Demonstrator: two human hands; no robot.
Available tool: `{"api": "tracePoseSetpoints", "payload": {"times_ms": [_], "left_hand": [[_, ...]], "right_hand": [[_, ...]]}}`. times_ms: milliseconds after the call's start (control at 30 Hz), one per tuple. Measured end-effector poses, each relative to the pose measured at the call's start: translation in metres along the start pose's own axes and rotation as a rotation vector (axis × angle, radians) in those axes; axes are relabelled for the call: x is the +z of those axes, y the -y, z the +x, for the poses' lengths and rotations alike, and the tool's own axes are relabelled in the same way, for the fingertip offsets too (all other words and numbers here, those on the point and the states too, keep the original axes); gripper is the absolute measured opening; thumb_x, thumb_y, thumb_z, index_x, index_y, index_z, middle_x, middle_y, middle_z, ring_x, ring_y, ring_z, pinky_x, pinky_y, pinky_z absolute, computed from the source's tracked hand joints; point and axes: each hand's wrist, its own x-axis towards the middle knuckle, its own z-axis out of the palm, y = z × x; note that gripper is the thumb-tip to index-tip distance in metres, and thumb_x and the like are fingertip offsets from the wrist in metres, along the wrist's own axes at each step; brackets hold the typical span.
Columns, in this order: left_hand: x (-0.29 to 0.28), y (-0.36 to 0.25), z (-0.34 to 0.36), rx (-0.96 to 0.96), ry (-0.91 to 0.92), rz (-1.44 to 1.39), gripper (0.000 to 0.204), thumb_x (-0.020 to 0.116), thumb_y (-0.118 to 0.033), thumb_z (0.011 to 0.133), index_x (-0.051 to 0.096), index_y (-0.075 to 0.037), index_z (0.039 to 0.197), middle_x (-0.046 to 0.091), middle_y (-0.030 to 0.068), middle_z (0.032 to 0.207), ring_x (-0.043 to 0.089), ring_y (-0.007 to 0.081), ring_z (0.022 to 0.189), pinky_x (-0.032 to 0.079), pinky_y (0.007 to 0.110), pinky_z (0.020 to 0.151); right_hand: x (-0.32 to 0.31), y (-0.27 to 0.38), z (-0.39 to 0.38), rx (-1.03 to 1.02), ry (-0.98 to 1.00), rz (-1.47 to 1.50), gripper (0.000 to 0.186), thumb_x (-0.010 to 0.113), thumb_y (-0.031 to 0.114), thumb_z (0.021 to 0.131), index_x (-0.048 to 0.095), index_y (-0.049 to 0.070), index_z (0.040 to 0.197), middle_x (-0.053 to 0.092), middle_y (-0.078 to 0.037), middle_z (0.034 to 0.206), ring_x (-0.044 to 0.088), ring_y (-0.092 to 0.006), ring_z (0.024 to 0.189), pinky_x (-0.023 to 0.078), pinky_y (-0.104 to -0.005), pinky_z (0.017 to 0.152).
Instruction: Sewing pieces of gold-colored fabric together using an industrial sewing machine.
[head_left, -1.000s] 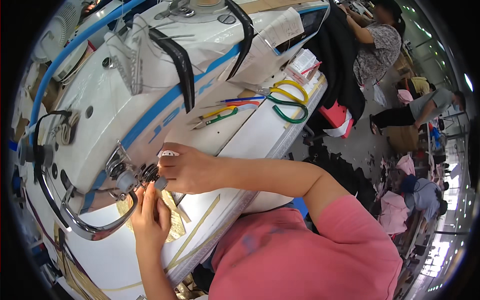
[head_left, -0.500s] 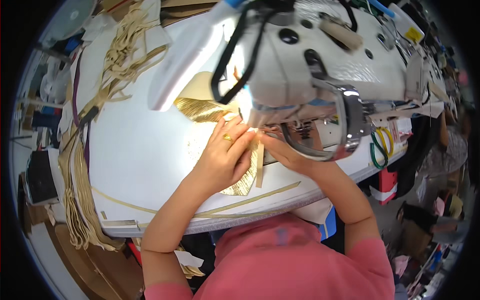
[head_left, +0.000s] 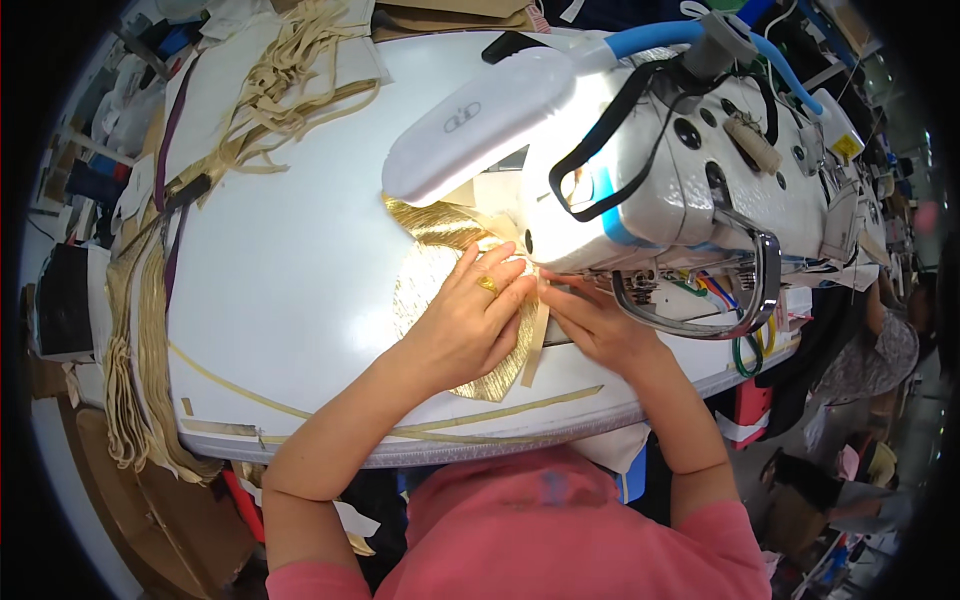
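Observation:
My left hand (head_left: 468, 318), with a gold ring on one finger, lies stretched over a shiny gold, crinkled piece of material (head_left: 508, 375), its fingertips close to the sewing machine's head (head_left: 600, 200). A narrow beige strip (head_left: 536, 345) runs along the right edge of the gold piece toward the needle area. From the other side, my right hand (head_left: 605, 325) reaches in with fingers extended, the tips touching the strip's upper end. Another gold part (head_left: 437, 222) spreads behind my left fingers. The needle and the stitching point are hidden by the machine head and my fingers.
A white lamp (head_left: 470, 125) hangs over the white table (head_left: 270, 300). A curved metal guard (head_left: 765, 280) stands above my right hand. Beige strip bundles (head_left: 300, 90) lie at the back left, and more hang (head_left: 135, 370) off the left edge. Thin strips (head_left: 500, 415) lie along the front edge.
The view has shifted, so machine and lamp appear farther right. Both hands stay by the machine head; my right fingers now look slightly more spread. The gold piece remains under my left hand.

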Motion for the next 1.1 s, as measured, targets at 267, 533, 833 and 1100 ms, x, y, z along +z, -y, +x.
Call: {"api": "tracePoseSetpoints", "payload": {"times_ms": [267, 533, 833, 1100], "left_hand": [[0.0, 0.001, 0.002, -0.002, -0.006, 0.006, 0.039, 0.069, -0.004, 0.084, 0.06, 0.003, 0.121, 0.057, 0.0198, 0.122, 0.053, 0.0407, 0.129, 0.043, 0.06, 0.108], [-0.001, 0.001, 0.002, -0.003, -0.012, -0.001, 0.038, 0.069, -0.004, 0.084, 0.06, 0.003, 0.121, 0.057, 0.0194, 0.122, 0.053, 0.0404, 0.128, 0.043, 0.059, 0.108], [-0.003, 0.0, 0.003, 0.001, -0.004, 0.002, 0.035, 0.07, -0.004, 0.084, 0.061, 0.002, 0.118, 0.058, 0.0185, 0.121, 0.055, 0.0403, 0.126, 0.044, 0.059, 0.107], [-0.002, 0.0, 0.002, 0.005, 0.006, 0.04, 0.043, 0.07, -0.003, 0.084, 0.062, 0.003, 0.125, 0.058, 0.0186, 0.124, 0.056, 0.0398, 0.125, 0.045, 0.058, 0.107]], "right_hand": [[-0.006, -0.025, -0.014, 0.308, 0.069, 0.133, 0.026, 0.065, 0.007, 0.098, 0.069, 0.005, 0.123, 0.068, -0.013, 0.129, 0.061, -0.0199, 0.122, 0.049, -0.036, 0.103], [-0.006, -0.013, -0.004, -0.05, -0.056, 0.071, 0.025, 0.071, 0.0, 0.09, 0.072, 0.002, 0.115, 0.071, -0.013, 0.12, 0.069, -0.0259, 0.109, 0.053, -0.0357, 0.097], [-0.001, 0.007, 0.002, -0.037, -0.065, 0.111, 0.029, 0.074, -0.004, 0.085, 0.072, 0.001, 0.114, 0.068, -0.013, 0.124, 0.068, -0.0254, 0.106, 0.054, -0.0349, 0.092], [-0.003, 0.005, -0.004, -0.079, -0.042, -0.114, 0.031, 0.074, 0.0, 0.086, 0.071, 0.004, 0.117, 0.068, -0.009, 0.125, 0.066, -0.0222, 0.11, 0.051, -0.0356, 0.098]]}}
